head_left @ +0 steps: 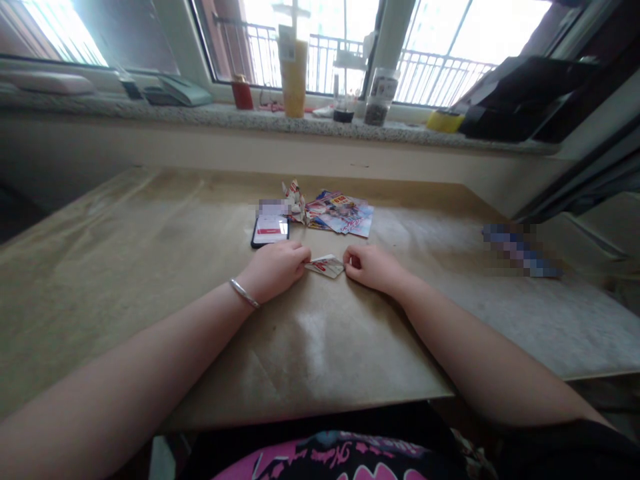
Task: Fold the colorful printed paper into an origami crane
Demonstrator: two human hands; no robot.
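My left hand (276,268), with a silver bracelet on its wrist, rests on the brown table (150,267) with fingers curled and pinching the left edge of a small folded printed paper (326,266). My right hand (371,266) lies just to the paper's right, fingers curled, its fingertips at the paper's right end. Behind the hands lies a phone (271,231) with a lit screen, and to its right a pile of colourful printed paper sheets (340,214) with a crumpled folded piece (295,199) beside it.
A stone windowsill (210,117) runs behind the table, carrying a tall yellow bottle (293,77), a red cup (243,93), a glass jar (380,97), a yellow object (444,121) and a black case (520,97). A blurred item (520,250) lies at the table's right.
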